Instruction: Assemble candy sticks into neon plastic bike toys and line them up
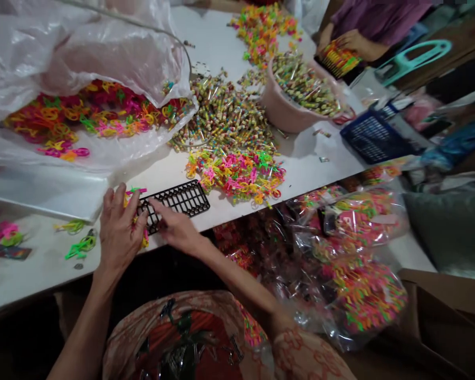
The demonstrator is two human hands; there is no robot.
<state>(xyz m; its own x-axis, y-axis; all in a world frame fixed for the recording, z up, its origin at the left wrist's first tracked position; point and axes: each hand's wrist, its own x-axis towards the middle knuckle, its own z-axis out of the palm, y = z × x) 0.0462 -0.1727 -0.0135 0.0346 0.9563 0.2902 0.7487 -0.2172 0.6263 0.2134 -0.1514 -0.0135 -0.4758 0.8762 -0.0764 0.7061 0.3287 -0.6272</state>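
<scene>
Nearest the camera, two bare forearms reaching up from a patterned orange lap to the edge of a white table (229,47). Left hand (119,232) palm-down at the table edge, fingers curled loosely over a few small neon plastic pieces (136,191), green and pink tips poking out above the knuckles; whether gripped or merely covered, hard to tell. Right hand (174,226) just beside it, open, fingertips pressed flat on the near end of a black grid tray (180,199) lying flat and slanting away to the upper right of both hands. Left of the left hand, loose green clips (82,246) on the tabletop. Below the table, right of the right forearm, clear bags (364,295) stuffed with neon pieces. Just beyond the tray's far end, a loose heap of neon plastic shapes (237,174), pink, yellow, green, orange. Behind that heap, a wider spread of small striped sticks (225,113). Beyond the left hand, a big open clear plastic sack (83,42) spilling more neon rings. Farther right of the sticks, a pink basin (287,113) filled with more sticks, and a dark blue basket (374,138) at the table's right edge. Farthest away, another heap of coloured pieces, and another person's hands (350,42) holding a filled tray.
</scene>
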